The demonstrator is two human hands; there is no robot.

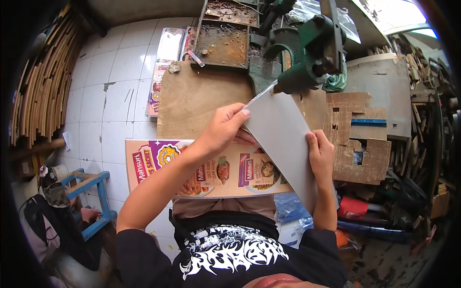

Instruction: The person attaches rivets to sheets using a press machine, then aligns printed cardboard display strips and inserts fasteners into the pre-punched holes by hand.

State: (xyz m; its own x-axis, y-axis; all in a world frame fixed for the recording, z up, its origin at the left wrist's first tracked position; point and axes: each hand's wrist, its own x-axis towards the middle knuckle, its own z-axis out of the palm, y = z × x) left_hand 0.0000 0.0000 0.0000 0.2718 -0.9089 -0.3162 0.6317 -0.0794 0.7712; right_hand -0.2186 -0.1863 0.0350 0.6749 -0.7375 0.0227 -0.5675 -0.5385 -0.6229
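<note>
A plain grey board [281,129] slants across the middle, its upper corner at the head of a green cast-metal press [305,72]. My left hand [223,127] is closed on the board's left edge, thumb on top. Along the opposite edge, my right hand [320,151] grips the same board, with its thumb on the grey face. Beneath it, across my lap, lies a printed food-advert board [225,175] marked "Mahsuri". My left forearm crosses over that print. Whether the press touches the grey board's corner, I cannot tell.
A worn wooden tabletop [206,91] carries the press. Behind is a rusty metal tray [223,45] with small parts. More printed boards [157,96] lie at the left. Cut brown board [357,163] sits at the right. A blue stool [91,192] and stacked strips [43,81] stand left.
</note>
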